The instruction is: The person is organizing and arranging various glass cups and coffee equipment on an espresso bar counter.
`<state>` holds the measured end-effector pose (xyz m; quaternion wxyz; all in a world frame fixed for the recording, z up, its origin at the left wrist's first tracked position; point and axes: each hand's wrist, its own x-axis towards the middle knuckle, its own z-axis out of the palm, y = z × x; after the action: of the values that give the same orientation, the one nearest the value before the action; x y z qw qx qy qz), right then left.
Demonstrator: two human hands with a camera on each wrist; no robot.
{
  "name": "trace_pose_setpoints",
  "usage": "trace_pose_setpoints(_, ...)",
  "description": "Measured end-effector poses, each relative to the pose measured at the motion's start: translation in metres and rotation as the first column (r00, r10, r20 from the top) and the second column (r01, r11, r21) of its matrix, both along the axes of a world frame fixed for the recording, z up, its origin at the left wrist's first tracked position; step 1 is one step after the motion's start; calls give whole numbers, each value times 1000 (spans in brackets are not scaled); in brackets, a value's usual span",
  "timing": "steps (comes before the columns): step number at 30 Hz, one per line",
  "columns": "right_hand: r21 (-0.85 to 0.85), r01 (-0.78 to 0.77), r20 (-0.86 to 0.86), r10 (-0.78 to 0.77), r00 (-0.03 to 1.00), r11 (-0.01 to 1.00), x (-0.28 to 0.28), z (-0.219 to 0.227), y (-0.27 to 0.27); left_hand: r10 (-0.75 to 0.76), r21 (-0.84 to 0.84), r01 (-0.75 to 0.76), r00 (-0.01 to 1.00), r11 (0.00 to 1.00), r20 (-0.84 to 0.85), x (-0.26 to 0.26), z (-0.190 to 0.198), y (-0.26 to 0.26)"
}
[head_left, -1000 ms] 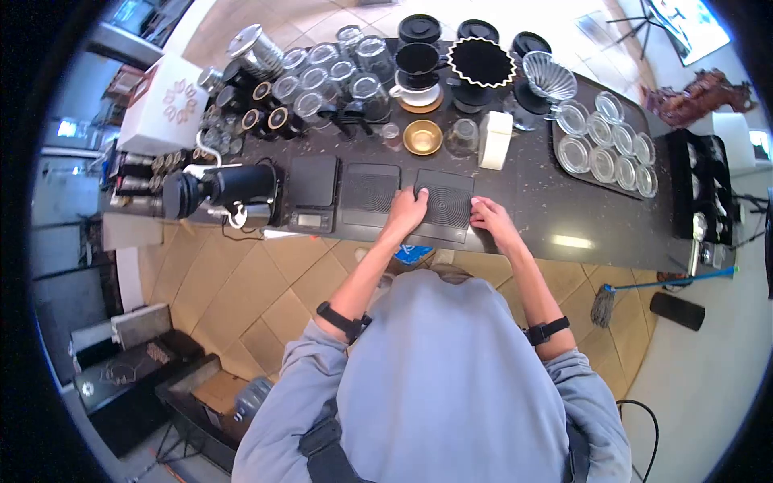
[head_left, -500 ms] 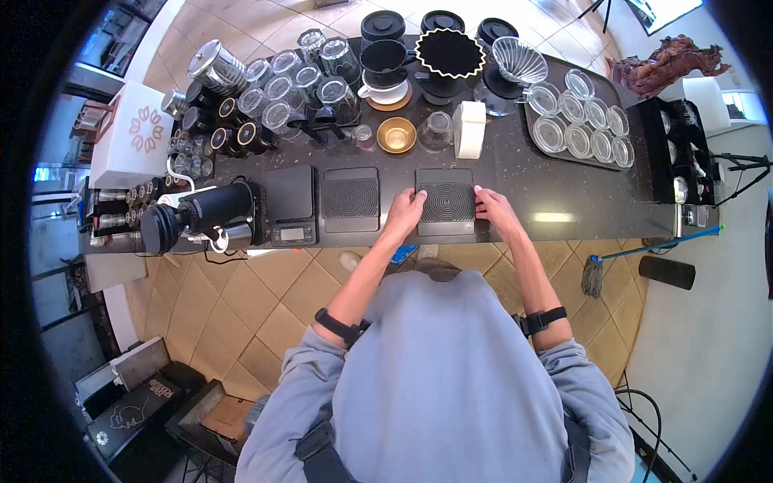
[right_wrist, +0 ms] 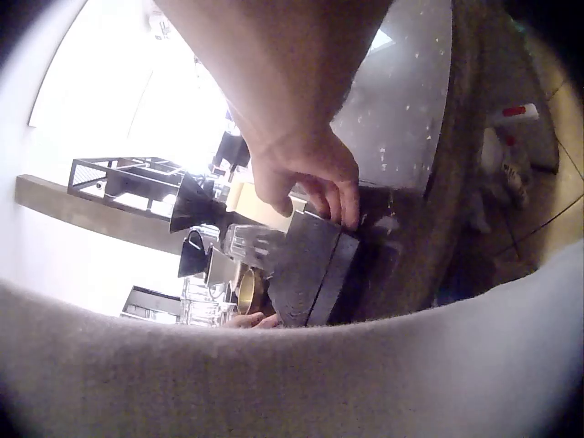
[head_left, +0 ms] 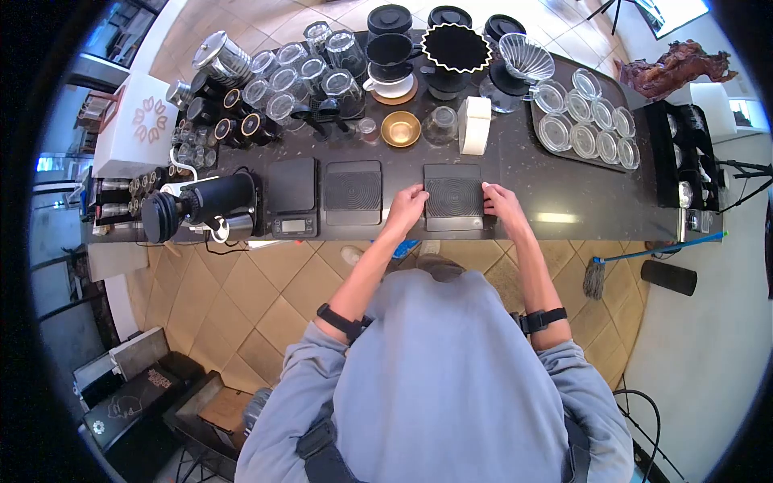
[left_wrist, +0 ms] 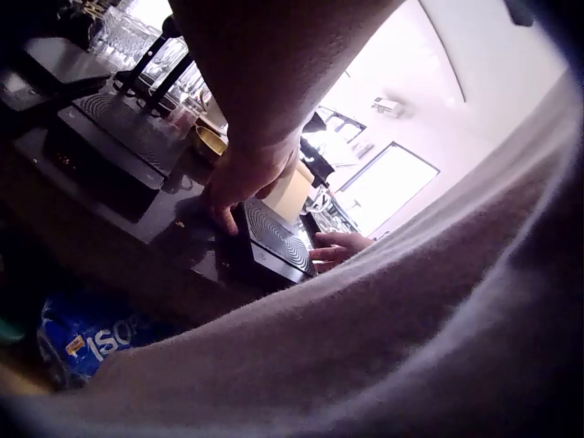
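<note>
A flat black scale with a ringed top (head_left: 454,197) lies on the dark counter between the two hands. At its left edge the left hand (head_left: 407,208) grips it with thumb and fingers; the right hand (head_left: 503,208) holds the right edge. In the left wrist view, the left hand (left_wrist: 246,178) reaches down to one side of the scale (left_wrist: 278,239). Bent fingers of the right hand (right_wrist: 310,173) lie over the scale's edge (right_wrist: 315,265) in the right wrist view. A similar ringed scale (head_left: 353,193) lies to the left, apart from it.
Left of both stands another scale with a display (head_left: 292,193), beside a black grinder (head_left: 217,197). Behind are a gold bowl (head_left: 401,129), a white filter box (head_left: 474,126), glass servers (head_left: 342,90) and black drippers (head_left: 456,50). A tray of glass lids (head_left: 538,133) sits right.
The held scale has moved right, away from the similar one, and its slight tilt has straightened. Both hands have moved with it. The head view has also shifted.
</note>
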<state>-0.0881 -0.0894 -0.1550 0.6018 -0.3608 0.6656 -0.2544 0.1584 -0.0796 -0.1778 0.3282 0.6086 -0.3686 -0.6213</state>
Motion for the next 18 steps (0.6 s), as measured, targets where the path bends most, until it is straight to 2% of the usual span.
trace_pose_setpoints(4,38,-3,-18,4,1000,999,-1,11,-1,-69,93,71,997,993,-22,0,-5,-3)
trace_pose_setpoints(10,27,-19,-19,20,1000,999,-11,-2,-2,-103,53,101,994,993,35,-3,-10,-5)
trace_pose_setpoints(13,16,-6,-29,7,1000,1000,-9,2,0,-141,-35,144,987,989,82,1,-12,-3)
trace_pose_setpoints(14,13,-17,-29,18,999,1000,-8,4,-1,-150,-74,165,973,983,177,2,-11,-1)
trace_pose_setpoints(15,-40,-53,-185,45,982,998,-8,7,-2,-157,-110,193,950,975,271,4,-4,0)
trace_pose_setpoints(16,-86,-94,-337,60,939,992,-7,9,-1,-152,-110,187,950,976,272,10,3,4)
trace_pose_setpoints(17,-89,-100,-336,65,940,991,-4,10,-1,-44,-262,128,952,956,304,21,10,6)
trace_pose_setpoints(18,-306,-164,-492,-8,871,938,3,16,0,63,-407,76,946,910,319,34,18,8)
